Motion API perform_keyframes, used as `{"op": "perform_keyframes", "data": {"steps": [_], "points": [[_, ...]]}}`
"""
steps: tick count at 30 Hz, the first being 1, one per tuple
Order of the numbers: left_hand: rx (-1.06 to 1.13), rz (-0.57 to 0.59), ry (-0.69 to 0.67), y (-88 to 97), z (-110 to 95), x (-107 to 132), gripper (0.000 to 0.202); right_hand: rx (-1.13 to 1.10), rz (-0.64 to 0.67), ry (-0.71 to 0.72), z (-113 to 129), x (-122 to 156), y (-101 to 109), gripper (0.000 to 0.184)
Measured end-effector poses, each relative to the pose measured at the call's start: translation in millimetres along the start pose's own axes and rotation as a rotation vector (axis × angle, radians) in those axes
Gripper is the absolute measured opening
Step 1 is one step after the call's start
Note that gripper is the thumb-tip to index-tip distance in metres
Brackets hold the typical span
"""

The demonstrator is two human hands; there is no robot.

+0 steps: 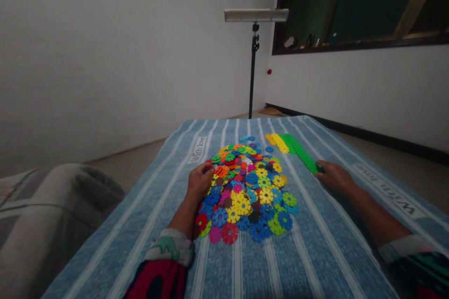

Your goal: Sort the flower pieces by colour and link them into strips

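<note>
A heap of plastic snowflake discs [242, 196] in many colours lies on the striped cloth. At its left edge rests my left hand [201, 180], fingers curled in against red and orange discs; what they hold, if anything, is hidden. To the right of the heap, green discs [303, 156] overlap in a slanting row, beside shorter yellow [280, 144] and orange [270, 139] rows. My right hand [331, 175] is closed at the near end of the green row, pinching a small dark piece [319, 167], probably a disc in shadow.
Blue and white striped cloth [140, 247] with printed words covers the table. A few blue discs [269, 149] lie loose beyond the heap. A lamp on a black stand [252, 70] rises behind the table's far edge. Cloth-covered furniture [52, 224] sits at left.
</note>
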State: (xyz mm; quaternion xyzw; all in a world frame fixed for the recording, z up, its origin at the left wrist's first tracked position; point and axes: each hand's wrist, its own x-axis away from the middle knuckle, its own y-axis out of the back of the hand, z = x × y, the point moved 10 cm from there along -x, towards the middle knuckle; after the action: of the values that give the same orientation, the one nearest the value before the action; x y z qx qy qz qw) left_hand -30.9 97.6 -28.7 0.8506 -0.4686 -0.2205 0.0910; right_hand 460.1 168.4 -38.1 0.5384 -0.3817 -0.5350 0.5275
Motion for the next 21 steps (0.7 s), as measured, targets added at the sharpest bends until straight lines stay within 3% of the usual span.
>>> {"op": "perform_keyframes", "data": {"steps": [3,6,10,15,18,21], "points": [[0.002,-0.003,-0.004,-0.9,3.5,-1.0,0.026,0.007,-0.03,0.004,3.5,3.0,5.4,0.035],[0.005,-0.001,-0.007,-2.0,6.6,-1.6,0.026,-0.013,-0.098,0.05,27.1,6.8,17.0,0.037],[0.003,0.001,-0.012,-2.9,6.9,-1.3,0.027,-0.12,-0.131,0.246,103.7,11.7,30.5,0.03],[-0.007,0.004,-0.015,-2.2,4.8,-0.5,0.028,-0.163,-0.043,0.546,214.6,15.2,31.3,0.026],[-0.007,0.006,-0.02,-2.0,5.4,-0.8,0.029,-0.098,0.042,0.594,247.7,6.9,18.0,0.021],[-0.002,0.008,-0.023,-3.1,7.8,-1.6,0.027,-0.023,0.148,0.618,260.2,-3.2,0.5,0.02]]}}
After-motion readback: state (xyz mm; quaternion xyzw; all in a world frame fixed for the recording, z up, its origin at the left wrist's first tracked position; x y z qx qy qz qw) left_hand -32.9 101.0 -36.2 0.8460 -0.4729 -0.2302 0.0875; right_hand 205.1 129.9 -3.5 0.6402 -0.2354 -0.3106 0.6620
